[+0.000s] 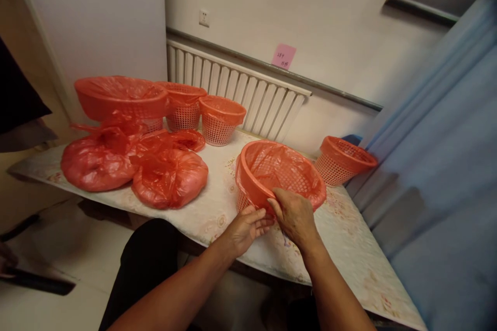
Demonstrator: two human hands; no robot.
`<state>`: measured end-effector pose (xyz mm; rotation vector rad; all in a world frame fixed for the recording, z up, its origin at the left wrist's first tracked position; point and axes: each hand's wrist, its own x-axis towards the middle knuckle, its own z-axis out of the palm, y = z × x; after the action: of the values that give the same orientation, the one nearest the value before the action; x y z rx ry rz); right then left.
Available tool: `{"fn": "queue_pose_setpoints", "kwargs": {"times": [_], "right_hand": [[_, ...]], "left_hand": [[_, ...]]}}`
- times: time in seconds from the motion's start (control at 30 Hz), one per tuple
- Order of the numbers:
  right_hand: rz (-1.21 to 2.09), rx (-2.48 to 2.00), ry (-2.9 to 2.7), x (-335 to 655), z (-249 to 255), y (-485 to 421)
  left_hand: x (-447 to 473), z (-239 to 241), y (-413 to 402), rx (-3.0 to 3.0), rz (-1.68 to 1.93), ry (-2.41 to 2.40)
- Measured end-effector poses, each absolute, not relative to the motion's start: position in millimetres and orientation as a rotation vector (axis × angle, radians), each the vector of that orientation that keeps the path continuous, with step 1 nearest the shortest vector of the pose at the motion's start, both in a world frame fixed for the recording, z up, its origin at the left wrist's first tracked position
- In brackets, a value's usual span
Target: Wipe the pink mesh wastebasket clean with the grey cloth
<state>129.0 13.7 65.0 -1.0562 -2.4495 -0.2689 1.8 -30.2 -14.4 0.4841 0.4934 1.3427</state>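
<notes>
A large red lattice basket stands tilted on the cloth-covered table in front of me. A thin red plastic bag lines it and folds over its rim. My right hand is closed over the near rim, thumb on the outside, gripping basket and bag together. Below the rim, my left hand is turned palm up, its fingertips pinching the bag's hanging edge against the basket's near side. The exact grip of those fingertips is partly hidden.
Two knotted red bags lie to the left. Behind them stand a lined wide basket and two smaller ones. Another lined basket is at right by the blue curtain. A radiator runs along the wall.
</notes>
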Motion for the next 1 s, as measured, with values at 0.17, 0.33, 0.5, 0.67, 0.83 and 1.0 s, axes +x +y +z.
{"fn": "queue_pose_setpoints", "kwargs": {"times": [0.17,0.33,0.5,0.67,0.83,1.0], "right_hand": [[-0.031,-0.717,-2.362,156.0,72.7,16.8],[-0.014,-0.75,-2.403,194.4,78.6,26.2],[-0.051,-0.815,-2.515,200.6,71.2,36.4],[-0.087,-0.958,-2.556,173.9,71.2,30.9],[-0.122,-1.062,-2.607,139.9,77.9,22.3],[-0.16,-1.081,-2.648,114.7,85.5,20.0]], "left_hand": [[1.5,-10.2,-22.6,0.473,1.366,0.507],[-1.7,-14.4,-16.7,0.425,1.378,0.559],[-4.6,-14.3,-12.2,0.392,1.396,0.575],[-16.4,-13.3,-4.5,0.35,1.437,0.588],[-31.8,-8.1,-1.5,0.273,1.488,0.585],[-34.4,-1.0,-3.2,0.249,1.511,0.548]]}}
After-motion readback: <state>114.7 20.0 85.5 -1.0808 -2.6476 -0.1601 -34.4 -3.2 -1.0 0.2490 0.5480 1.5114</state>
